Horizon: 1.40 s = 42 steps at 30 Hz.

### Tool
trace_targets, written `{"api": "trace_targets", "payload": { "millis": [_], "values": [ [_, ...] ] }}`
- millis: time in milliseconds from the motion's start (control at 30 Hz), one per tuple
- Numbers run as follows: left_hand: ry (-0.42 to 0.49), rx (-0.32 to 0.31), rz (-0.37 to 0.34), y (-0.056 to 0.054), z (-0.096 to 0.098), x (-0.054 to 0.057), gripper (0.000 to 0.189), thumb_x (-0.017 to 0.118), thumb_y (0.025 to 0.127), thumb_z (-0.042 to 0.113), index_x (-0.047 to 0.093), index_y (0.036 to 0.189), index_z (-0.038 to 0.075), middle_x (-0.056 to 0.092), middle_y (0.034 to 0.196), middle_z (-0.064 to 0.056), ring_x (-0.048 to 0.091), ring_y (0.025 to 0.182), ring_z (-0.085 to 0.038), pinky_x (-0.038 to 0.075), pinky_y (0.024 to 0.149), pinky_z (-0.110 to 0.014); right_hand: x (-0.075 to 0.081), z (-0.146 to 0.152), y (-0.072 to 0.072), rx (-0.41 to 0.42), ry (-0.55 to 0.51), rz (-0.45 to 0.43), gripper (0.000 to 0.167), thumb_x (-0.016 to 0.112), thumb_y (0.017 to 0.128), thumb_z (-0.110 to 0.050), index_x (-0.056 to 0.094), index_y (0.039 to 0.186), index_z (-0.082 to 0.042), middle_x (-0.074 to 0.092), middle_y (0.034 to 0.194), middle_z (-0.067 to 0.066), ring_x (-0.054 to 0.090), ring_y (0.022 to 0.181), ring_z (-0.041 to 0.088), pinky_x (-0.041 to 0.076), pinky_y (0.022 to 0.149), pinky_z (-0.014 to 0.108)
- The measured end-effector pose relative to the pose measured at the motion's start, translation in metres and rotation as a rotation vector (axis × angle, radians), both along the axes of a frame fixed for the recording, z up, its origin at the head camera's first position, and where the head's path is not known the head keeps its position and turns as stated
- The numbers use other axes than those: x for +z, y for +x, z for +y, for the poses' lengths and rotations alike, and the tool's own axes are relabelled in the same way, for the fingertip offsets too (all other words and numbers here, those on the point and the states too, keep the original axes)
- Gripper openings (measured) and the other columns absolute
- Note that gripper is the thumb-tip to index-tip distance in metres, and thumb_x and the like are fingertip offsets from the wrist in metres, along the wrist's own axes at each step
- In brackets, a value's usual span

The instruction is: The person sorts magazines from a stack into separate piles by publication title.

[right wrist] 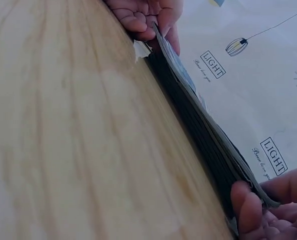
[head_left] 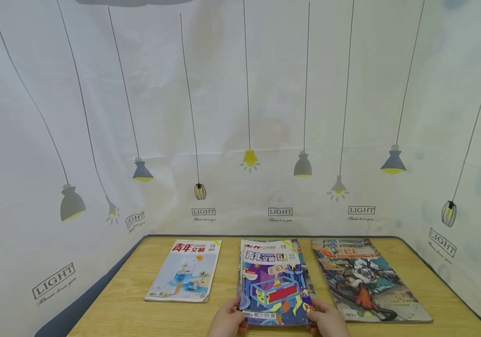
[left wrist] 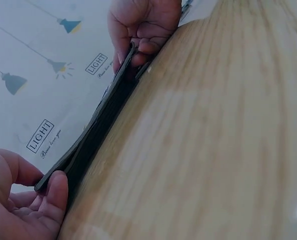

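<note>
A purple-covered magazine (head_left: pixel 271 285) lies on top of a stack in the middle of the table, its near edge facing me. My left hand (head_left: pixel 228 319) pinches its near left corner between thumb and fingers. At the near right corner my right hand (head_left: pixel 328 318) grips in the same way. Seen edge-on in the left wrist view, the magazine (left wrist: pixel 101 112) is slightly raised above darker layers below, between both hands. The right wrist view shows several magazines (right wrist: pixel 198 120) stacked under its lifted edge. Another magazine's cover peeks out behind, at the top right of the stack.
To the left lies a white magazine (head_left: pixel 187 271) with a beach picture. A larger comic magazine (head_left: pixel 371 285) on others lies to the right, close to my right hand. The wooden table (head_left: pixel 118 299) meets a pale curtain (head_left: pixel 223 117) printed with lamps at the back and sides.
</note>
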<state>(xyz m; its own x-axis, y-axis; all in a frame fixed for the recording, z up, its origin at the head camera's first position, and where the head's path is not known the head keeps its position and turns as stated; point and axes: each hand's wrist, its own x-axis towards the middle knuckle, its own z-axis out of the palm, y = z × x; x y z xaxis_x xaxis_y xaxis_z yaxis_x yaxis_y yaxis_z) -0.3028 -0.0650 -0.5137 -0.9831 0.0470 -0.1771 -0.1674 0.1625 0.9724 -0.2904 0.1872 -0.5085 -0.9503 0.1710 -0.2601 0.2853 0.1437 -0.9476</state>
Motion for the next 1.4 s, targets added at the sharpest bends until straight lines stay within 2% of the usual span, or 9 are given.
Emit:
{"api": "trace_targets", "payload": {
  "millis": [167, 233, 433, 533, 700, 867, 1033, 1233, 1400],
  "values": [
    [-0.033, -0.047, 0.024, -0.002, 0.001, -0.001, 0.059, 0.061, 0.086, 0.004, 0.039, 0.138, -0.012, 0.062, 0.090, -0.009, 0.062, 0.073, -0.017, 0.055, 0.064, -0.032, -0.001, 0.001, -0.002, 0.032, 0.024, 0.011, 0.061, 0.061, 0.088, 0.000, 0.032, 0.138, 0.018, 0.063, 0.102, 0.023, 0.063, 0.073, 0.017, 0.055, 0.064, 0.034],
    [-0.043, -0.047, 0.024, -0.002, 0.001, -0.002, 0.059, 0.061, 0.086, 0.003, 0.039, 0.138, -0.012, 0.064, 0.094, -0.010, 0.063, 0.077, -0.016, 0.056, 0.065, -0.032, -0.001, 0.001, -0.003, 0.026, 0.024, 0.006, 0.062, 0.061, 0.087, 0.001, 0.031, 0.139, 0.017, 0.062, 0.103, 0.024, 0.063, 0.073, 0.017, 0.055, 0.064, 0.034],
    [-0.048, -0.023, -0.003, -0.001, 0.003, 0.000, 0.058, 0.061, 0.087, -0.001, 0.038, 0.139, -0.013, 0.065, 0.103, -0.015, 0.063, 0.082, -0.016, 0.056, 0.067, -0.033, 0.003, 0.000, 0.000, -0.016, -0.020, -0.023, 0.063, 0.060, 0.085, 0.005, 0.031, 0.140, 0.015, 0.065, 0.089, 0.015, 0.066, 0.064, 0.021, 0.055, 0.059, 0.033],
    [-0.037, -0.015, -0.009, 0.000, 0.002, 0.001, 0.057, 0.060, 0.087, -0.003, 0.037, 0.139, -0.013, 0.064, 0.099, -0.013, 0.063, 0.078, -0.015, 0.055, 0.065, -0.031, 0.004, -0.001, 0.002, -0.017, -0.030, -0.027, 0.063, 0.060, 0.085, 0.006, 0.031, 0.140, 0.016, 0.065, 0.084, 0.012, 0.066, 0.061, 0.022, 0.055, 0.058, 0.033],
    [-0.004, 0.006, -0.021, 0.005, 0.000, 0.004, 0.055, 0.058, 0.087, -0.005, 0.038, 0.139, -0.012, 0.062, 0.088, -0.008, 0.063, 0.070, -0.016, 0.055, 0.063, -0.030, 0.005, -0.003, 0.005, -0.025, -0.023, -0.020, 0.063, 0.061, 0.083, 0.006, 0.034, 0.138, 0.015, 0.066, 0.085, 0.012, 0.062, 0.058, 0.021, 0.053, 0.055, 0.033],
    [0.029, 0.003, -0.045, 0.004, 0.000, 0.005, 0.057, 0.057, 0.086, -0.007, 0.035, 0.138, -0.015, 0.065, 0.088, -0.008, 0.066, 0.070, -0.019, 0.056, 0.063, -0.031, 0.006, -0.005, 0.007, -0.050, -0.014, -0.003, 0.061, 0.060, 0.081, 0.007, 0.037, 0.138, 0.014, 0.067, 0.089, 0.013, 0.055, 0.053, 0.020, 0.048, 0.052, 0.033],
    [0.036, -0.016, -0.063, 0.005, -0.001, 0.007, 0.058, 0.057, 0.086, -0.008, 0.034, 0.139, -0.015, 0.066, 0.091, -0.010, 0.066, 0.073, -0.020, 0.056, 0.065, -0.032, 0.002, -0.004, 0.005, -0.019, 0.003, 0.015, 0.060, 0.059, 0.083, 0.008, 0.035, 0.138, 0.015, 0.067, 0.090, 0.015, 0.063, 0.060, 0.019, 0.053, 0.056, 0.035],
    [0.074, -0.056, -0.058, 0.006, -0.003, 0.009, 0.058, 0.055, 0.088, -0.009, 0.031, 0.140, -0.014, 0.066, 0.088, -0.009, 0.066, 0.072, -0.020, 0.056, 0.066, -0.033, 0.003, -0.005, 0.005, -0.043, -0.080, 0.011, 0.060, 0.056, 0.083, 0.013, 0.032, 0.138, 0.016, 0.066, 0.084, 0.011, 0.065, 0.064, 0.020, 0.056, 0.059, 0.035],
    [0.089, -0.030, -0.074, 0.006, -0.003, 0.009, 0.058, 0.054, 0.089, -0.010, 0.031, 0.142, -0.012, 0.063, 0.088, -0.010, 0.065, 0.072, -0.019, 0.056, 0.067, -0.032, 0.006, -0.008, 0.006, -0.082, -0.121, 0.018, 0.060, 0.057, 0.083, 0.014, 0.035, 0.138, 0.015, 0.064, 0.097, 0.022, 0.064, 0.067, 0.018, 0.056, 0.062, 0.036]
  ]
}}
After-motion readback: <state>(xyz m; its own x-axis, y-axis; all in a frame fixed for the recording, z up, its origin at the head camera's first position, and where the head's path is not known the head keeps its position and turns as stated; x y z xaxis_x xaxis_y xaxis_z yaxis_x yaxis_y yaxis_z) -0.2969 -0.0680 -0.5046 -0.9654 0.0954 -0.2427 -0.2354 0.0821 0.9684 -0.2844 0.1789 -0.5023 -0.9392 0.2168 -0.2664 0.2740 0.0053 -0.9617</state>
